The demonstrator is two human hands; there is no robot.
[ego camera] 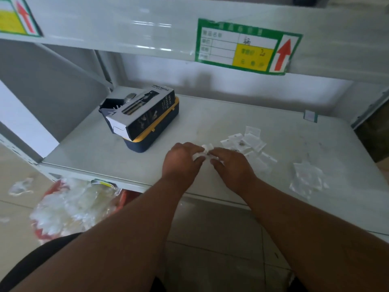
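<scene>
Head view: both hands are over the front middle of the white shelf (pixel 210 116). The left hand (pixel 181 159) and right hand (pixel 233 167) meet on one small white packet (pixel 205 150). Fingers of both hands are curled in and pinch it from either side, with the packet just above the shelf surface between them. I can't tell whether it is sealed or what's in it; too small and blurred.

Loose packets (pixel 246 140) of the same kind are scattered just beyond the right hand, flat on the shelf. A pile of clear bags (pixel 307 180) sits further right, near the front edge.

Back left there is a spray bottle box (pixel 145 110), open at one end, lying on a blue and yellow case (pixel 155 135).

A green price label (pixel 248 46) with a red arrow is on the shelf edge above. A plastic bag (pixel 69 207) lies on the floor (pixel 210 249) lower left.
</scene>
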